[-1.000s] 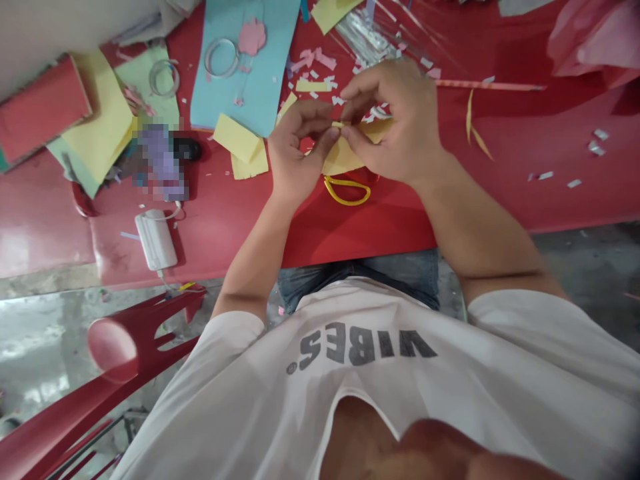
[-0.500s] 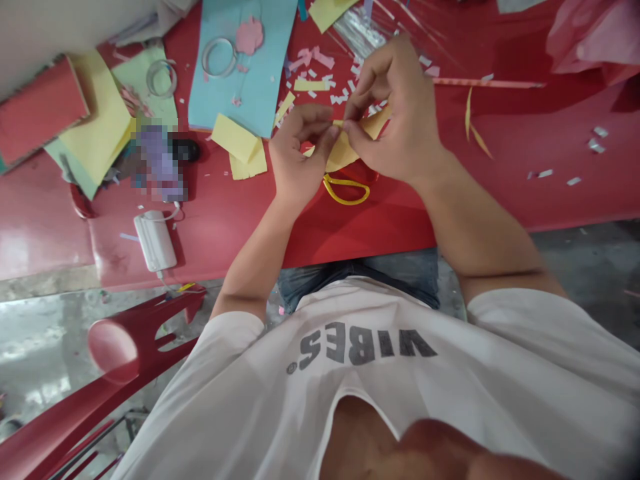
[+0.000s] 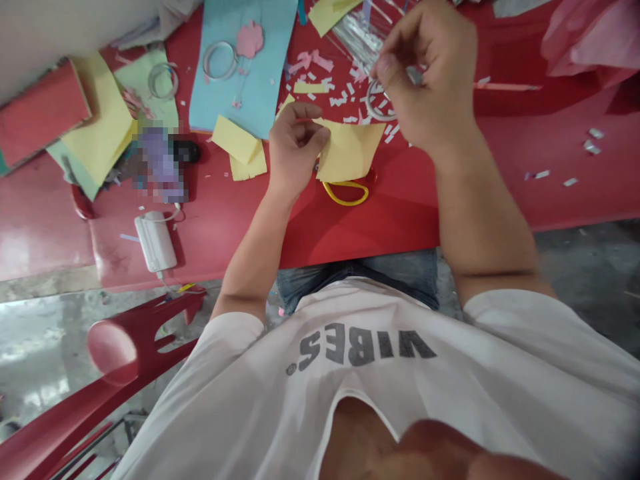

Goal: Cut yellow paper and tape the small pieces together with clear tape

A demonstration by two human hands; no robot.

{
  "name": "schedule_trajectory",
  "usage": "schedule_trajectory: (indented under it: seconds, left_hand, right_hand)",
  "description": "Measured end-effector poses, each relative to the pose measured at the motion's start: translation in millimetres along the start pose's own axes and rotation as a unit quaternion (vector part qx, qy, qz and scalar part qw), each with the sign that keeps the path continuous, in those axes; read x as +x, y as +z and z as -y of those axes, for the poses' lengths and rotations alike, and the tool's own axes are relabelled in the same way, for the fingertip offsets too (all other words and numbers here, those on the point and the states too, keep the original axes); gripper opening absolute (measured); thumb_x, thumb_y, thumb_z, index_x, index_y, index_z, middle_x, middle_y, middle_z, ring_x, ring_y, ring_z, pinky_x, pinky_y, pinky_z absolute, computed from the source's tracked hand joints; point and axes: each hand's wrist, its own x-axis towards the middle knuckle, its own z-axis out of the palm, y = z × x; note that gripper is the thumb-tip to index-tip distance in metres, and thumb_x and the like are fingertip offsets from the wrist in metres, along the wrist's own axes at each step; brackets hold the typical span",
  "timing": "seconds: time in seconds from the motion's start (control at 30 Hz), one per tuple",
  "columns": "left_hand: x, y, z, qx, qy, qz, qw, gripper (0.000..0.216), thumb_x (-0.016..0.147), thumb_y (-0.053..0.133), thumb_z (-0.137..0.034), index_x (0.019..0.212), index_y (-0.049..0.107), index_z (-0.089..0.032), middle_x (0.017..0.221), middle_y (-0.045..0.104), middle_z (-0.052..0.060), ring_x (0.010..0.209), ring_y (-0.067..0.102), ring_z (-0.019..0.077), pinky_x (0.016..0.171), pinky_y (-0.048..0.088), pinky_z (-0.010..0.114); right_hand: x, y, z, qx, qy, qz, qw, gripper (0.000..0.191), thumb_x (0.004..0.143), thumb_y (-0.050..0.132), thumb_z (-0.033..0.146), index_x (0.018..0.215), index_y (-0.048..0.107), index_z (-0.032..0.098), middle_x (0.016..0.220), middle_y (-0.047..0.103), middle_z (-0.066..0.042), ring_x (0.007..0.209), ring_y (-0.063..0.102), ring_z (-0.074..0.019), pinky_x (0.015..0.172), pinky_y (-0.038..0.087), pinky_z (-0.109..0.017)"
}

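Between thumb and fingers, my left hand point(image 3: 296, 143) pinches the left edge of a yellow piece of paper point(image 3: 350, 150). That sheet stands slightly bent over the red tabletop. Just below it lies a yellow loop handle point(image 3: 346, 195), apparently of scissors partly covered by the paper. My right hand point(image 3: 430, 73) is up and to the right, away from the paper, its thumb and fingertips drawn together. Whatever may be between them is too small to make out. Beside that hand is a roll of tape point(image 3: 371, 103), partly hidden behind the fingers.
White paper scraps point(image 3: 340, 100) litter the red table point(image 3: 240, 220). A blue sheet point(image 3: 200, 100) carries another tape roll point(image 3: 220, 60) and a pink paper flower point(image 3: 249, 39). Folded yellow paper point(image 3: 237, 140) lies left of my hands. A white power bank point(image 3: 155, 241) is near the edge.
My right hand has let go of the yellow paper and moved up and right, uncovering the tape roll. My left hand still holds the paper, which now shows more of its face.
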Motion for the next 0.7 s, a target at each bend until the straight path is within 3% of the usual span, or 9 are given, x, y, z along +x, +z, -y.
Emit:
schedule_trajectory:
  seconds: [0.07,0.1,0.17,0.2,0.3,0.43,0.57,0.63,0.7]
  left_hand:
    - [1,-4,9,0.025,-0.02,0.003,0.999,0.05,0.076,0.085,-0.064,0.106,0.057,-0.035,0.064,0.063,-0.008,0.055,0.049,0.0113,0.055,0.039,0.034]
    - [2,-6,15,0.04,-0.029,0.009,0.999,0.053,0.076,0.086,-0.064,0.109,0.054,-0.035,0.063,0.062,-0.009,0.054,0.047,0.0109,0.056,0.039,0.034]
    - [5,-10,26,0.065,-0.035,0.029,0.997,0.055,0.08,0.085,-0.06,0.114,0.051,-0.033,0.064,0.063,-0.009,0.056,0.048,0.0108,0.061,0.043,0.035]
    - [8,-12,32,0.069,-0.032,0.037,0.996,0.052,0.082,0.084,-0.057,0.115,0.051,-0.033,0.065,0.063,-0.01,0.058,0.048,0.011,0.065,0.045,0.036]
    - [13,-17,42,0.07,-0.033,0.031,0.997,0.044,0.083,0.087,-0.047,0.107,0.053,-0.032,0.065,0.058,-0.011,0.065,0.05,0.0092,0.071,0.045,0.033]
    - [11,-20,35,0.13,-0.077,0.046,0.987,0.027,0.083,0.084,-0.028,0.098,0.062,-0.027,0.077,0.066,-0.004,0.072,0.059,0.0126,0.066,0.043,0.033]
    - [6,-19,24,0.209,-0.044,0.039,0.976,0.02,0.082,0.081,-0.018,0.092,0.066,-0.026,0.08,0.067,-0.001,0.076,0.061,0.0158,0.074,0.047,0.034]
    - [6,-16,19,0.231,-0.001,0.017,0.973,0.024,0.078,0.084,-0.018,0.093,0.068,-0.028,0.088,0.069,0.002,0.085,0.064,0.0202,0.082,0.05,0.037]
    - [5,-11,13,0.208,0.032,0.029,0.977,0.036,0.079,0.083,-0.02,0.109,0.07,-0.032,0.103,0.072,0.003,0.096,0.067,0.0231,0.089,0.052,0.039]
  right_hand:
    - [3,-6,-27,-0.133,0.013,0.008,0.991,0.024,0.085,0.07,0.005,0.097,0.07,0.026,0.087,0.072,0.0,0.078,0.066,-0.0199,0.074,0.05,-0.037]
    - [3,-8,-41,-0.217,0.038,0.044,0.974,0.03,0.078,0.079,0.005,0.097,0.072,0.027,0.086,0.073,0.0,0.078,0.065,-0.0214,0.078,0.049,-0.04]
    - [1,-8,-69,-0.376,0.084,0.095,0.918,0.039,0.06,0.098,0.013,0.088,0.075,0.027,0.092,0.071,-0.003,0.087,0.06,-0.0261,0.085,0.044,-0.049]
    - [-1,-6,-81,-0.407,0.094,0.122,0.9,0.043,0.054,0.102,0.014,0.086,0.076,0.027,0.095,0.069,-0.004,0.084,0.056,-0.0238,0.083,0.043,-0.047]
    - [-8,0,-108,-0.406,0.083,0.148,0.898,0.034,0.055,0.101,0.023,0.073,0.072,0.028,0.08,0.059,0.001,0.068,0.034,-0.0145,0.079,0.036,-0.042]
    - [-11,6,-123,-0.395,0.084,0.138,0.904,0.029,0.065,0.091,0.036,0.059,0.064,0.027,0.066,0.05,0.003,0.063,0.018,-0.0141,0.076,0.03,-0.041]
    - [-9,4,-117,-0.407,0.093,0.149,0.896,0.02,0.063,0.08,0.022,0.06,0.061,0.027,0.065,0.052,0.004,0.063,0.021,-0.014,0.08,0.03,-0.043]
    - [-8,3,-107,-0.361,0.06,0.136,0.921,0.016,0.063,0.075,0.023,0.066,0.06,0.028,0.071,0.058,0.003,0.064,0.031,-0.0159,0.077,0.032,-0.042]
    - [-8,5,-91,-0.273,0.025,0.126,0.953,0.015,0.067,0.071,0.027,0.076,0.06,0.03,0.078,0.063,0.002,0.067,0.044,-0.0186,0.072,0.035,-0.039]
